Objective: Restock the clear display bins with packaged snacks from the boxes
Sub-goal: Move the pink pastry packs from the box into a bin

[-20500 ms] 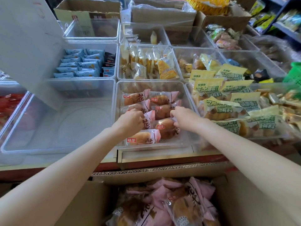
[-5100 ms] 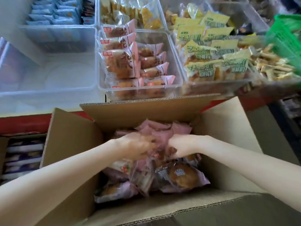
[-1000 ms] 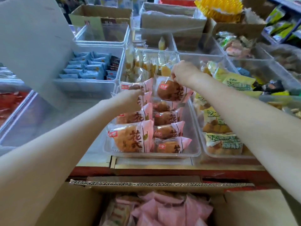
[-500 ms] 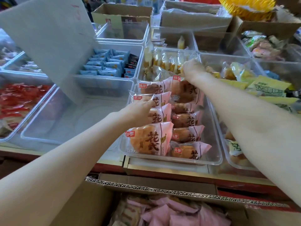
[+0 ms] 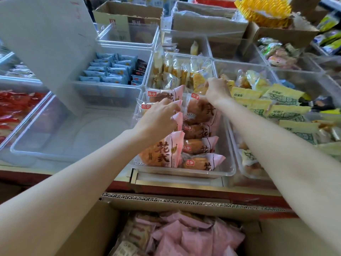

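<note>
A clear bin (image 5: 228, 163) in the middle of the counter holds two columns of pink-wrapped bread packs (image 5: 201, 144). My left hand (image 5: 158, 120) rests on the standing packs of the left column, fingers lightly bent over their pink edges. My right hand (image 5: 217, 89) reaches to the bin's far right corner. Its fingers curl at the top edge of a bread pack (image 5: 199, 110) that leans at the back of the right column. Below the counter an open cardboard box (image 5: 166, 202) holds more pink packs (image 5: 193, 235).
A clear bin (image 5: 60, 137) with nothing in it lies to the left, under a raised white lid (image 5: 46, 43). Yellow-green snack packs (image 5: 265, 106) fill the bin on the right. Blue packs (image 5: 107, 71), yellow packs (image 5: 180, 72) and cardboard boxes (image 5: 127, 15) stand behind.
My right hand has lowered the bread pack into the back of the right column. My left hand stays on the left column. The camera has shifted slightly left.
</note>
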Available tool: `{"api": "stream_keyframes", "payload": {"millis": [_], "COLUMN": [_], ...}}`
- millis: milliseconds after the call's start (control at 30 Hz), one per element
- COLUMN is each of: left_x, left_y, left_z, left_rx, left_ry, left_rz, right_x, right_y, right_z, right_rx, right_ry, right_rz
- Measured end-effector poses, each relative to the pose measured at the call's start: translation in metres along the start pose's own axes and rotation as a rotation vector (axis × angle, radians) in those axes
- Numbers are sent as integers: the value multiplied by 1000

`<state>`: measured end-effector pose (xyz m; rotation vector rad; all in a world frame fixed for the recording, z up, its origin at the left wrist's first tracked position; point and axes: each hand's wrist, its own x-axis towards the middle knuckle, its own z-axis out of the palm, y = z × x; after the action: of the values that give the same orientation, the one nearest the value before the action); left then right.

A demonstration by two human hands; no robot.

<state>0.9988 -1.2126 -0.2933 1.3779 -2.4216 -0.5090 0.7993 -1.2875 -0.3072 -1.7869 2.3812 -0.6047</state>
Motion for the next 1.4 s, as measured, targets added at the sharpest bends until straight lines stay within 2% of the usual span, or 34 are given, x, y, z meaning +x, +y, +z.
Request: {"api": "stream_keyframes", "payload": {"millis": [100, 167, 233, 367, 433, 500, 600, 700, 733, 833, 867, 967, 1067, 1167, 1267, 1333, 1400], "left_x": [-20, -44, -74, -137, -157, -166, -176, -190, -195, -204, -205, -204, -201, -190, -174, -161, -146], "left_y": [23, 39, 52, 54, 51, 52, 56, 53, 52, 46, 45, 43, 48, 58, 62, 62, 63], "left_z": [1, 5, 17, 55, 70, 75, 82, 90, 92, 92, 90, 85, 67, 30, -12, -36, -52], "left_rx": [-71, -106, -144, -172, -80, -37, -2, 32, 41, 93, 102, 60, -22, -238, -508, -533, -469], "left_ry": [167, 192, 110, -106, -143, -148, -206, -334, -359, -482, -533, -732, -857, -697, -592, -526, -410], "left_rz": [134, 271, 412, 507, 566, 631, 721, 648, 606, 496, 465, 335, 192, 104, 11, 16, 34], "right_x": [-49, -102, -160, -261, -296, -329, -364, -376, -379, -376, -372, -351, -323, -298, -282, -271, -264], "right_y": [2, 8, 19, 43, 58, 77, 104, 116, 114, 100, 92, 60, 23, -9, -24, -30, -36], "right_z": [-34, -58, -76, -82, -56, -21, 14, 33, 38, 40, 36, 9, -35, -88, -128, -149, -159], "right_rx": [211, 315, 300, 185, -17, -359, -701, -814, -824, -826, -790, -702, -406, -114, 52, 149, 147], "right_ry": [-48, -91, -168, -432, -682, -957, -1219, -1244, -1249, -1296, -1301, -1173, -1086, -1122, -1035, -993, -979], "right_rz": [-150, -268, -375, -485, -484, -479, -540, -711, -702, -562, -465, -418, -335, -145, -135, -131, -137]}}
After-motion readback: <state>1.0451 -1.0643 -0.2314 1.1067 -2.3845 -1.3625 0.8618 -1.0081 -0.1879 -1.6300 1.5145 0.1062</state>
